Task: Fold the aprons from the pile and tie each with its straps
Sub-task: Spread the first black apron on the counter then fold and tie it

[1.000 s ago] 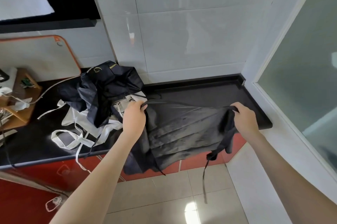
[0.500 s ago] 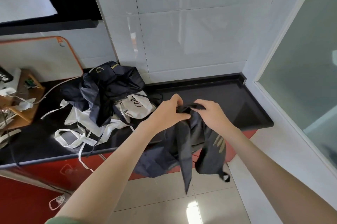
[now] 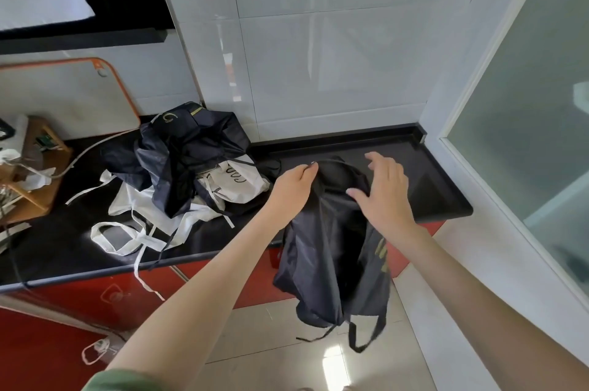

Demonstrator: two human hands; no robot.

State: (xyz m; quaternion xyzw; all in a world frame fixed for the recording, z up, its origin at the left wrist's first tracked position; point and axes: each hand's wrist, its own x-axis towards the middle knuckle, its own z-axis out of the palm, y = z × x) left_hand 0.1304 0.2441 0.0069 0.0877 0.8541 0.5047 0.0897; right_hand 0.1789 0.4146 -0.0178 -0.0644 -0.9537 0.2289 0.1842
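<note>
**Apron (image 3: 328, 250) now folded in half, right hand's off it**

Quick update on the dark one being worked on. A second ago it was stretched out wide between both hands over the right end of the counter (image 3: 424, 180), one top corner in each fist. Then the hands came together, and now the two corners have met. So the first lengthwise fold looks done to me. The apron hangs doubled from the near edge of the counter, down in front of the red cabinet front (image 3: 105, 295). Its straps (image 3: 360, 335) dangle loose at the bottom above the floor tiles.

Hand situation:

- The left hand (image 3: 291, 188) is doing all the holding. Its fingers and thumb pinch the gathered top edge, with the arm reaching forward and slightly right.
- The right hand (image 3: 382, 193) has let go. Its fingers are spread and relaxed, palm down over the top of the fold, just right of the left hand. The thumb looks like it's on the fabric, but I can't tell if the palm is.

My guess is the right hand is about to smooth the fabric down or grab lower for the next fold. Nothing is tied yet.

The rest of the pile (image 3: 185, 164) sits untouched to the left, dark aprons on top of white ones.
</note>
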